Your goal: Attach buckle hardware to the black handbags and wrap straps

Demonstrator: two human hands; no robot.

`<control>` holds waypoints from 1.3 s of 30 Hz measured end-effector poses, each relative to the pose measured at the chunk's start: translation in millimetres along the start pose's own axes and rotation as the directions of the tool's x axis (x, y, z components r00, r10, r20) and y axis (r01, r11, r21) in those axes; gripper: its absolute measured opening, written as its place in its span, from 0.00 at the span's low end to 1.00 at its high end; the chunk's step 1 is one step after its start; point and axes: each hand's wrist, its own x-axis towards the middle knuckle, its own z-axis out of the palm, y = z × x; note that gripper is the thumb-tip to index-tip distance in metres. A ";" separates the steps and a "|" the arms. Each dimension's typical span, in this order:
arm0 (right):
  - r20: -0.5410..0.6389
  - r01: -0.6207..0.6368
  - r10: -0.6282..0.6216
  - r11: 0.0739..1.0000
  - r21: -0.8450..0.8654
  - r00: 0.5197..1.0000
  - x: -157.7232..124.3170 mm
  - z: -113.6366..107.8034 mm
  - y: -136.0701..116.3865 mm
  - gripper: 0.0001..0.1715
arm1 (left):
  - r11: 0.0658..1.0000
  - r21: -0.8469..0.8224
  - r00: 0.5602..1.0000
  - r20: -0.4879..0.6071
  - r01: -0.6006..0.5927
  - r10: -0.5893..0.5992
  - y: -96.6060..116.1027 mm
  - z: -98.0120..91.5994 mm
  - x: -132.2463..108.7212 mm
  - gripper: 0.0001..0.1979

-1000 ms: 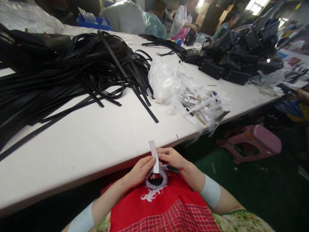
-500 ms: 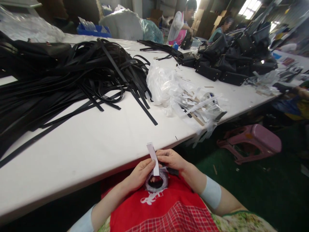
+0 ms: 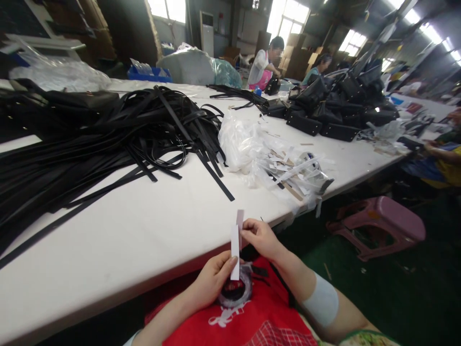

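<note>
Between thumb and fingers, my left hand (image 3: 216,278) pinches a narrow white strip (image 3: 235,250) that stands nearly upright over my lap. My right hand (image 3: 262,236) is closed on a greyish strip (image 3: 240,218), just behind and to the right of the white one. Below the hands, a ring wrapped in clear plastic (image 3: 247,293) rests against the red apron (image 3: 201,323). A short dark piece (image 3: 260,271) lies beside the ring. My left fingertips are partly hidden behind the white strip.
Long black straps (image 3: 108,129) are heaped on the white table (image 3: 144,226) at left. Crumpled clear plastic (image 3: 239,142) and paper scraps (image 3: 288,175) lie ahead. Black bags (image 3: 334,105) are piled farther back, near two people. A pink stool (image 3: 389,226) stands at right.
The view has tilted up. The greyish strip now shows apart from the white strip, and my right hand has moved up and away from my left hand.
</note>
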 end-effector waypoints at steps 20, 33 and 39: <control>0.206 0.495 -0.453 0.829 -0.262 0.867 -57.1 -17.3 -35.7 0.05 | 0.994 -0.109 0.996 -0.080 0.019 -0.028 -3.3 -4.0 4.1 0.31; 0.441 0.736 -0.623 0.357 -0.575 0.646 -84.3 -7.5 -16.3 0.10 | 0.992 -0.114 0.994 -0.096 0.050 -0.061 -10.4 0.5 7.3 0.31; 0.390 0.715 -0.623 0.434 -0.548 0.678 -74.1 12.1 3.4 0.10 | 0.997 0.053 0.984 -0.165 -0.057 0.065 0.5 -1.1 1.0 0.25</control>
